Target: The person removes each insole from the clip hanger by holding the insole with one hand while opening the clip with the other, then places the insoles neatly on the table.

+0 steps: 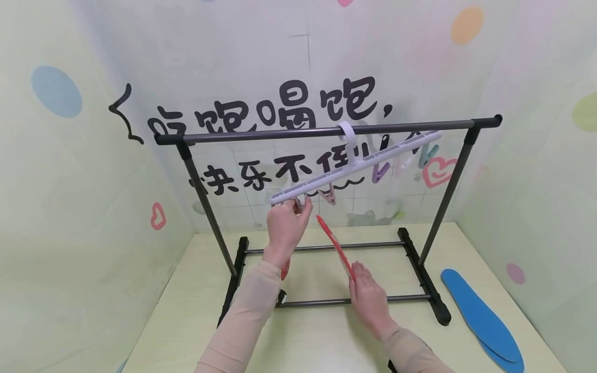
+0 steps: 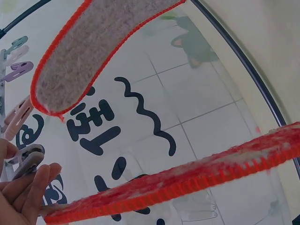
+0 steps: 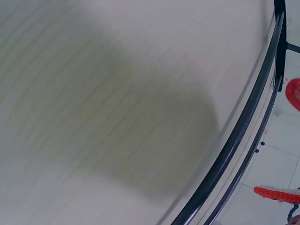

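Note:
A lilac clip hanger (image 1: 322, 180) hangs tilted by its hook from a black rack. At its lower left end my left hand (image 1: 285, 228) pinches a grey clip (image 2: 29, 161). One red-edged insole (image 2: 173, 180) reaches from those fingers across the left wrist view; my forearm mostly hides it in the head view. My right hand (image 1: 369, 300) holds a second red-edged insole (image 1: 337, 246), whose tip points up toward the hanger. Its fuzzy grey face shows in the left wrist view. The right hand's fingers are out of the right wrist view.
The black rack (image 1: 261, 135) stands on the pale table (image 1: 177, 321). Blue insoles (image 1: 480, 316) lie overlapped at the right. More clips hang along the bar, among them a pink one (image 1: 328, 196), a purple one (image 1: 381, 172) and a teal one (image 1: 427, 155).

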Demonstrator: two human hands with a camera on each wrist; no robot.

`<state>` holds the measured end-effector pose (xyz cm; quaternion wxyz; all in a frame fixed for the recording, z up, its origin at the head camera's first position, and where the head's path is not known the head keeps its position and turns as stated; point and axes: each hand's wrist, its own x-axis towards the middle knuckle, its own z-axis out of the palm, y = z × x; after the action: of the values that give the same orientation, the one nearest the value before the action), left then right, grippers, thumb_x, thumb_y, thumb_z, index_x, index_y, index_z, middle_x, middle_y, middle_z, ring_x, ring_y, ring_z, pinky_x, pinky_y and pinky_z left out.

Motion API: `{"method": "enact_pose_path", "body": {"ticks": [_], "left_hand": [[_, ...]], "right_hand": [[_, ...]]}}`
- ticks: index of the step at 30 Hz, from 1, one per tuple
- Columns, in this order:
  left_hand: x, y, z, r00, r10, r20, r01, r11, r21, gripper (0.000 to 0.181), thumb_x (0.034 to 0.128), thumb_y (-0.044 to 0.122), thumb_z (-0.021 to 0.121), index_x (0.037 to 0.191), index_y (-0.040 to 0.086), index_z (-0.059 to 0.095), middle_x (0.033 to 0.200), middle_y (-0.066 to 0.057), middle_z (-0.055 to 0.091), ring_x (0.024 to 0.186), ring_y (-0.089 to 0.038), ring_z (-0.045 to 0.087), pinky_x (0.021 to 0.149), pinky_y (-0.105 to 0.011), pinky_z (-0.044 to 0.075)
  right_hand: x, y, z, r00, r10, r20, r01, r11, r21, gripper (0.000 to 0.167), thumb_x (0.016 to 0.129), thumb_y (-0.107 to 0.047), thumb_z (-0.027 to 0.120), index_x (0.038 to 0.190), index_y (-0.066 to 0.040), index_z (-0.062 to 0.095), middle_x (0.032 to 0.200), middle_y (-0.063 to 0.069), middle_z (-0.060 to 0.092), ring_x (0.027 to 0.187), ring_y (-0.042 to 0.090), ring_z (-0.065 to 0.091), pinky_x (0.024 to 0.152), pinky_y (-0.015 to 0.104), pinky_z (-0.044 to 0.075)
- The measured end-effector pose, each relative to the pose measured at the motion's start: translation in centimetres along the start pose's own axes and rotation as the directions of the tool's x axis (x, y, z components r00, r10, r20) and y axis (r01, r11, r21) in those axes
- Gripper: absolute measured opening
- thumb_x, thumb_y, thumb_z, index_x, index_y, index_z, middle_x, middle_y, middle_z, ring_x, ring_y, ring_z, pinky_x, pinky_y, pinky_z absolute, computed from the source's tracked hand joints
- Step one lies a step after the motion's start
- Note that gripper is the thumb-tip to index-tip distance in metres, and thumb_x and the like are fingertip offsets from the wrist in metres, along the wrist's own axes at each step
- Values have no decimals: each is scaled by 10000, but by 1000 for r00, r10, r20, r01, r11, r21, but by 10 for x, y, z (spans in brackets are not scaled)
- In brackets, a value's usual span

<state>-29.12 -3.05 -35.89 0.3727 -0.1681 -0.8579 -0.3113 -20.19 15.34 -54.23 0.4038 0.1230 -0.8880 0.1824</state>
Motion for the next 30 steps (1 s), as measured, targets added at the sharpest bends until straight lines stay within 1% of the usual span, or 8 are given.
{"method": "enact_pose_path", "body": {"ticks": [5,8,12,17,21,24,27,30], "left_hand": [[0,-2,-1,1000,-24,4,24,1000,10,333,932,276,664,721,21,703,663,-92,724,520,-183,642,519,-305,485],[-1,-1,-2,998,-53,24,53,999,2,344,940,298,661,738,23,705,702,-103,738,582,-210,690,572,-341,530],[-2,-1,-2,995,-83,48,84,996,-8,371,949,336,649,743,30,697,729,-116,744,644,-236,717,617,-368,554],[-5,0,-3,994,-99,53,100,995,-23,391,951,368,644,765,32,713,787,-138,758,748,-262,751,701,-401,584],[-10,0,-5,991,-117,62,120,991,-51,411,954,398,634,865,17,759,835,-149,762,773,-255,756,729,-410,589],[-16,0,-6,991,-119,63,123,990,-68,428,958,406,625,943,2,766,842,-149,761,767,-254,756,738,-415,587],[-24,2,-7,990,-123,64,127,989,-70,431,960,400,623,965,-8,763,838,-145,762,749,-247,755,725,-410,584],[-33,6,-8,986,-141,90,149,984,-94,436,963,400,620,994,-14,754,879,-150,764,757,-239,756,730,-403,587]], "right_hand": [[1,9,-7,1000,16,-14,-17,1000,-6,402,818,-27,703,1187,121,642,1169,264,680,1071,386,680,880,460,550],[0,13,-10,1000,28,-6,-28,1000,-8,398,828,-29,698,1193,119,640,1174,265,677,1076,388,677,879,465,550],[-1,17,-13,999,53,9,-53,998,-20,398,841,-36,696,1205,114,636,1185,261,675,1083,385,675,872,471,551],[-3,21,-17,997,76,6,-76,997,-26,397,847,-43,694,1210,108,636,1187,257,676,1081,388,675,857,481,554],[-5,24,-21,996,92,3,-92,995,-29,394,848,-40,692,1210,107,636,1190,259,673,1078,396,674,841,490,556],[-6,26,-24,995,101,0,-101,994,-31,400,842,-34,696,1210,108,633,1192,264,671,1072,405,674,819,499,561],[-7,30,-26,996,90,-23,-90,995,-32,411,827,-26,700,1207,113,632,1180,275,671,1051,415,679,781,506,568],[-9,35,-28,996,74,-57,-76,997,-34,418,809,-20,698,1199,118,634,1163,282,675,1031,418,685,762,512,570]]}}
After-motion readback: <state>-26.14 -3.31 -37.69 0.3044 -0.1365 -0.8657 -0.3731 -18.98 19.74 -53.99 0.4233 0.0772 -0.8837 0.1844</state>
